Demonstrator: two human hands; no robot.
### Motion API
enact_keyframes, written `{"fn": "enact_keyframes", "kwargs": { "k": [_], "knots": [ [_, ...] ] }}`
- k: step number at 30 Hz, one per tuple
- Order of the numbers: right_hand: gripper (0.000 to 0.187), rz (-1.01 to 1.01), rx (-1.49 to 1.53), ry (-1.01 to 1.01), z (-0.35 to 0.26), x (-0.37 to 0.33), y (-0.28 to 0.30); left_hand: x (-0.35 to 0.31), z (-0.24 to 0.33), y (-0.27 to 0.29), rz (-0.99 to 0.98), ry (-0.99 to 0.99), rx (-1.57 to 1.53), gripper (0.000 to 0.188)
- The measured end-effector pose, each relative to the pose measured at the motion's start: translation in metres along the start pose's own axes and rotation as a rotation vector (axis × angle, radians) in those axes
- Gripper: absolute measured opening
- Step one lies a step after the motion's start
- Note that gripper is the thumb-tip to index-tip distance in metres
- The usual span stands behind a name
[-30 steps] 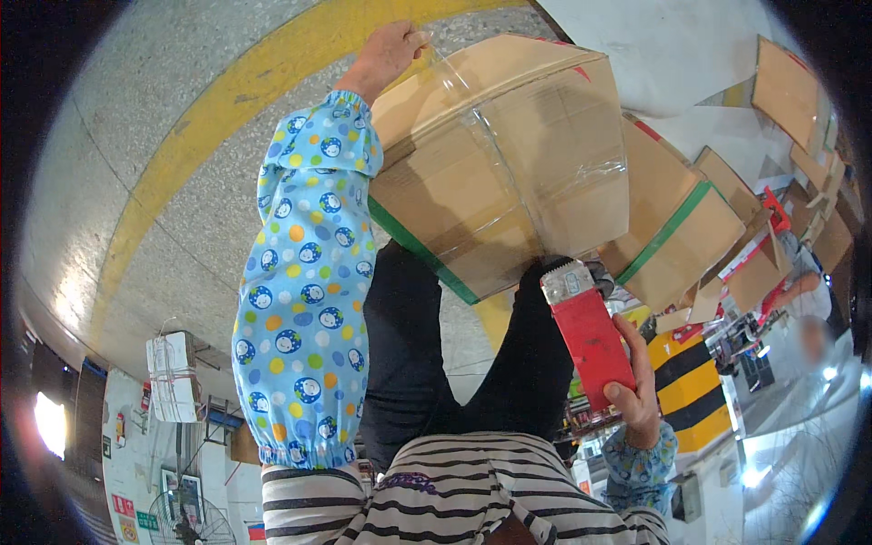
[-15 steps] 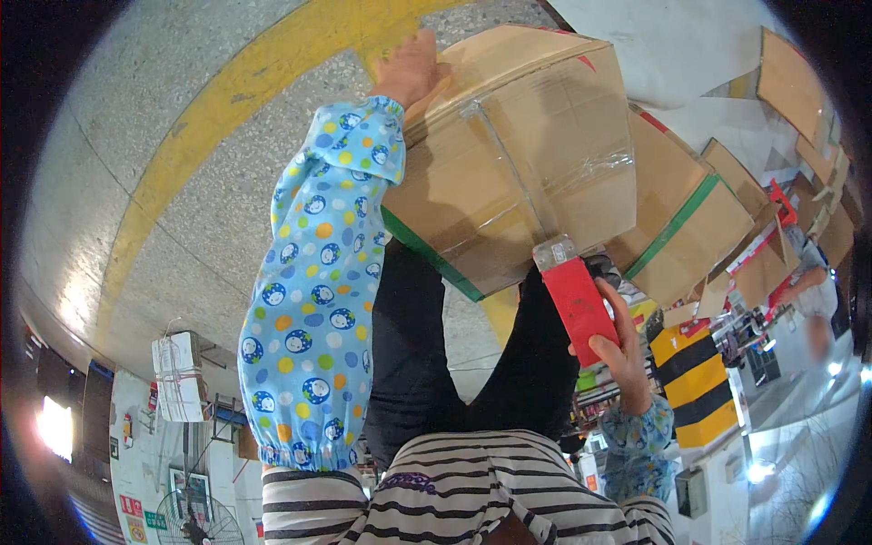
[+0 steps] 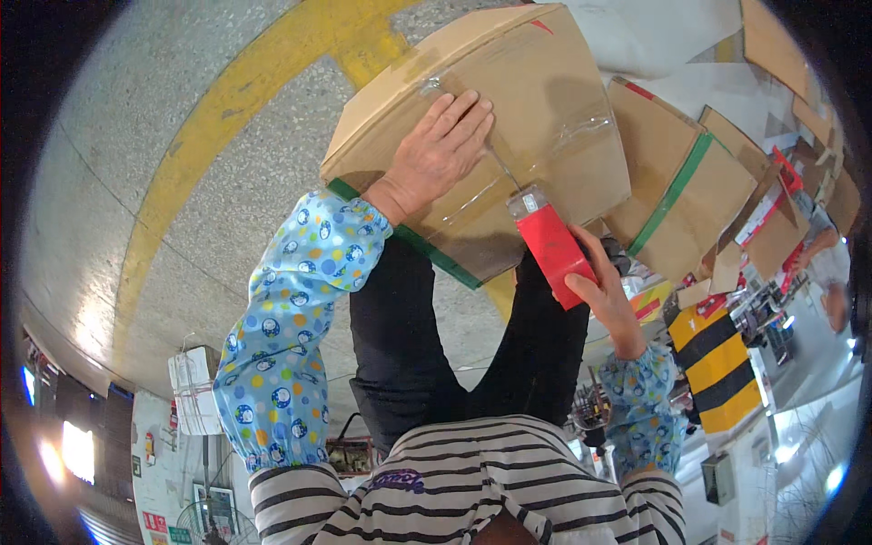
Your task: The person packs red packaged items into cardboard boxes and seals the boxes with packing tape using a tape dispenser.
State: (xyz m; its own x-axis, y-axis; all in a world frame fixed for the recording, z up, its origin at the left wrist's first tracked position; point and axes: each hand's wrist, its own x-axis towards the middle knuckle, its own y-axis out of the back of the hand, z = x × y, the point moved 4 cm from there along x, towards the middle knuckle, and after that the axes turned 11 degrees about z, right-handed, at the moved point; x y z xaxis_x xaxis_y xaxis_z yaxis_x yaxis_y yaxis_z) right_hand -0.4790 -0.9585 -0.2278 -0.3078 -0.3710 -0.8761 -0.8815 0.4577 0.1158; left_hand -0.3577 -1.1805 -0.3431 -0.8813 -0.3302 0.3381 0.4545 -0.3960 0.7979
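Cardboard box [image 3: 556, 102] is under my flattened left hand [image 3: 436, 154]; with my right hand [image 3: 610, 295], I grip one red tape dispenser [image 3: 556, 254].

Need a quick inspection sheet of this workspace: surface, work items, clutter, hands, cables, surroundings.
Surface: speckled grey floor with a yellow painted band.
Work items: large cardboard box with clear tape on its face; red handheld tool, its head at the box face, contact unclear.
Clutter: more cardboard to the right of the box.
Hands: left hand laid flat on the box; right hand gripping the red tool.
Cables: nothing seen.
Surroundings: yellow-and-black striped block at right; white tied bundle at left; another person at far right.
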Motion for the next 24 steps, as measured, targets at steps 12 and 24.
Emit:
{"fn": "enact_keyframes", "kwargs": {
  "k": [12,24],
  "knots": [
    [0.060,0.020,-0.039,0.123,0.013,0.026,-0.004,-0.018,0.030,-0.022,-0.405,-0.104,0.209,0.079],
    [0.057,-0.013,-0.005,0.317,0.030,0.034,-0.010,-0.040,0.041,-0.033,-0.401,-0.128,0.119,0.072]
  ]
}}
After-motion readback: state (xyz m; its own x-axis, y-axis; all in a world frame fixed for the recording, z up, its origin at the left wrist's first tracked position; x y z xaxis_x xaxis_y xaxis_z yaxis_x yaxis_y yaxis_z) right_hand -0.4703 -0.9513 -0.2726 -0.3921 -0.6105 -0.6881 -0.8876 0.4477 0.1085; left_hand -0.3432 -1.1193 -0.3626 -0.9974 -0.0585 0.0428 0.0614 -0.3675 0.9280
